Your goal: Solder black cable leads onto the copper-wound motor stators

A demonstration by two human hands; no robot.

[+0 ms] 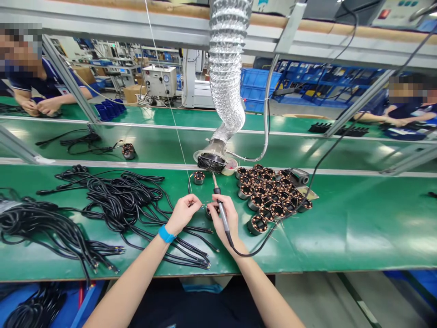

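Observation:
My left hand (185,210), with a blue band at the wrist, pinches the end of a black cable near the middle of the green bench. Facing it, my right hand (225,216) holds a soldering iron (222,212), its tip pointing up and away from me. The fingers of that hand also touch a small copper-wound stator (212,210), which they partly cover. Thin wire ends show between the two hands. Another stator (199,177) stands just beyond them, and a thin pale wire strand (177,130) hangs down from above beside it.
Many black cables (126,200) lie in piles on the left. Several stators (269,191) are grouped on the right, near a tape roll (230,166). A silver duct (227,68) with a fan (211,161) hangs ahead. People sit across the bench at both sides.

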